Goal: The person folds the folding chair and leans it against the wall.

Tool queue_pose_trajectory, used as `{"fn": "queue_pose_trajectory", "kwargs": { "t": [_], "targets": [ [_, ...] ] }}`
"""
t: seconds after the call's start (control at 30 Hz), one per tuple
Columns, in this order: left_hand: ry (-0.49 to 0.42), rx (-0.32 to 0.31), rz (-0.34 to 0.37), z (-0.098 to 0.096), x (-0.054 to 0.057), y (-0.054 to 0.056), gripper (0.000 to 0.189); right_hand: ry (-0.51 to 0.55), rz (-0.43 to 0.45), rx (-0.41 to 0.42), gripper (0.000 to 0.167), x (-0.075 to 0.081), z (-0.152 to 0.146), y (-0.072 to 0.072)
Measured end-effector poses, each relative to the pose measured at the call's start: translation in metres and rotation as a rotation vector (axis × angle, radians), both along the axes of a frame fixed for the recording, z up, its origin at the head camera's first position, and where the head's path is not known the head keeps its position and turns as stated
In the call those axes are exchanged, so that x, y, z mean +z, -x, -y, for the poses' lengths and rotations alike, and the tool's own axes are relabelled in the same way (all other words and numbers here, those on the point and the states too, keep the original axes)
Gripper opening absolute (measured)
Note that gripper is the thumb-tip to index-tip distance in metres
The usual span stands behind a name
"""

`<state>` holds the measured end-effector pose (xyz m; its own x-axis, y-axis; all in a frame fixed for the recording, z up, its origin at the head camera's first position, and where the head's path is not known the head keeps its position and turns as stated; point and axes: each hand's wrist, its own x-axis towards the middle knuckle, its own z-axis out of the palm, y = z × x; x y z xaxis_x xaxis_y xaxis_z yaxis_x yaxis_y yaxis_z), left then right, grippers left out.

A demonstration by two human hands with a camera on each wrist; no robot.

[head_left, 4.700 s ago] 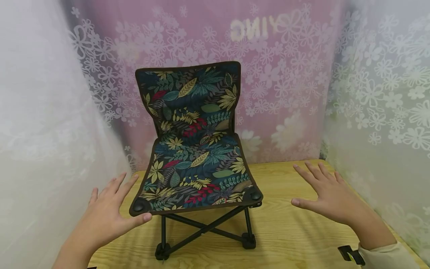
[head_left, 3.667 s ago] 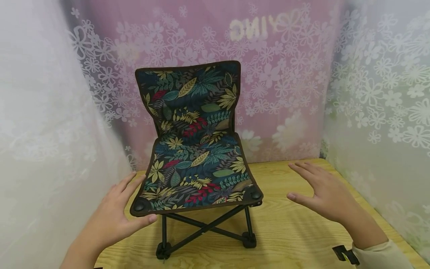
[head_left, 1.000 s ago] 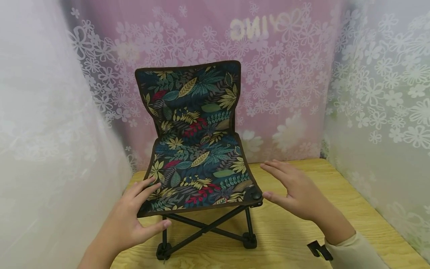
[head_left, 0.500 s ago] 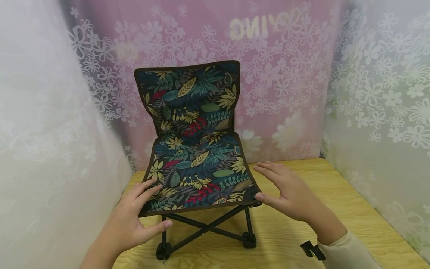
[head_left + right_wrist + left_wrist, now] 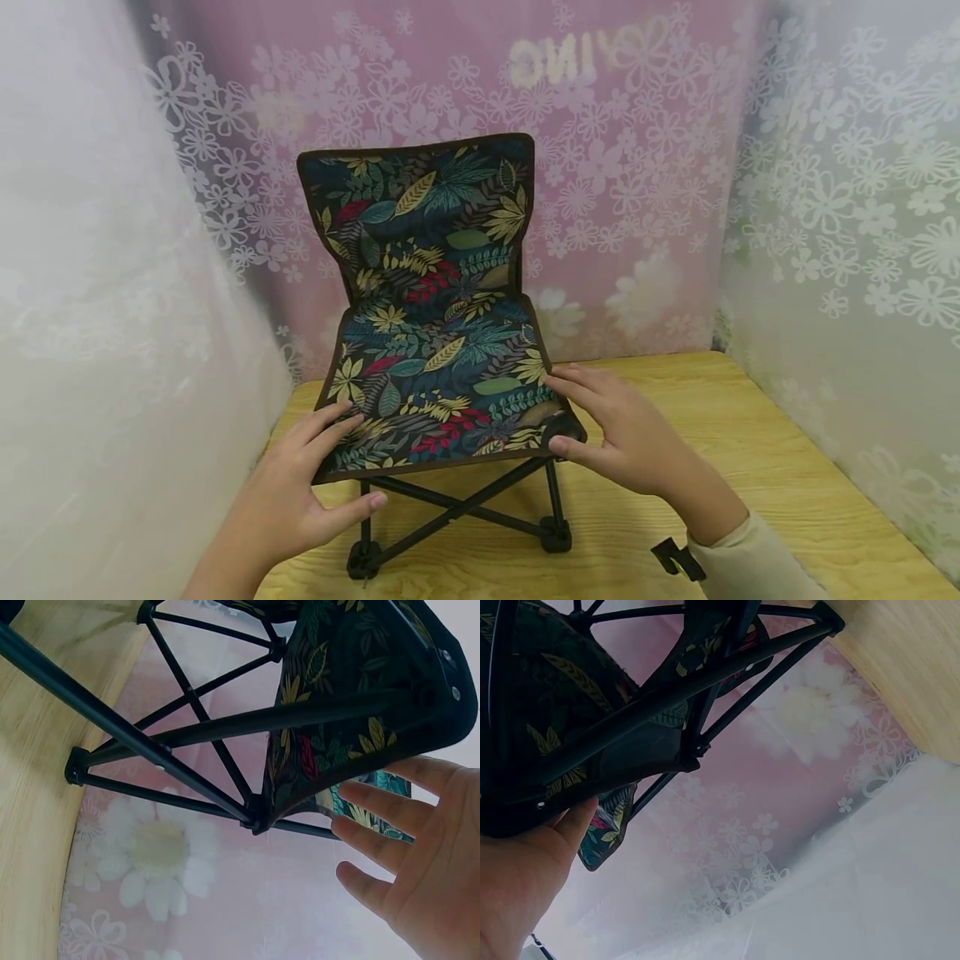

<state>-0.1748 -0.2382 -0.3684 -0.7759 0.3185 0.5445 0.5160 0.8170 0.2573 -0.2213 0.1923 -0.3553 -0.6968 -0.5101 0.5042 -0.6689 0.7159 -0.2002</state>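
A folding chair (image 5: 435, 375) with dark leaf-print fabric and black crossed tube legs stands on the wooden table in the head view. My left hand (image 5: 288, 492) lies over the seat's front left corner, fingers on the fabric and thumb pointing along below the front edge. In the left wrist view that hand (image 5: 532, 877) is at the frame's corner. On the other side, my right hand (image 5: 626, 433) has its fingertips right at the seat's right edge, thumb over the front right corner. The right wrist view shows its fingers (image 5: 390, 806) spread and fairly straight beside the seat.
The wooden table (image 5: 712, 450) extends to the right of the chair. A pink floral curtain (image 5: 622, 167) hangs behind it, with a white sheet (image 5: 112, 292) at left and a pale flowered sheet (image 5: 862, 275) at right. A black strap piece (image 5: 678, 558) is at my right sleeve.
Both hands have come inward to the chair seat from either side. In the last second the right hand has moved left to the seat edge, while the left has barely moved. The chair stays put.
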Motion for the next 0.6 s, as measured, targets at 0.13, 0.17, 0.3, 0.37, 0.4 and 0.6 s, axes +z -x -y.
{"fn": "queue_pose_trajectory", "kwargs": {
  "t": [0.13,0.17,0.3,0.37,0.4,0.6],
  "targets": [
    [0.008,0.004,-0.006,0.0,-0.001,0.0,0.085,0.001,0.011,0.003,0.072,-0.002,0.004,0.0],
    [0.011,0.006,-0.007,0.0,0.0,0.0,0.085,0.0,0.014,0.005,0.072,-0.002,0.005,0.0],
    [0.023,0.009,-0.009,0.0,0.0,0.001,0.084,0.001,0.017,0.011,0.071,-0.002,0.007,0.001],
    [0.027,0.013,-0.004,0.0,0.001,0.0,0.084,-0.002,0.013,0.015,0.071,-0.002,0.008,0.002],
    [0.028,0.016,-0.001,0.0,0.001,0.0,0.084,-0.002,0.013,0.016,0.07,-0.003,0.008,0.002],
    [0.042,0.03,0.008,-0.001,0.001,-0.001,0.083,-0.002,0.035,0.022,0.07,-0.004,0.012,0.002]
  ]
}}
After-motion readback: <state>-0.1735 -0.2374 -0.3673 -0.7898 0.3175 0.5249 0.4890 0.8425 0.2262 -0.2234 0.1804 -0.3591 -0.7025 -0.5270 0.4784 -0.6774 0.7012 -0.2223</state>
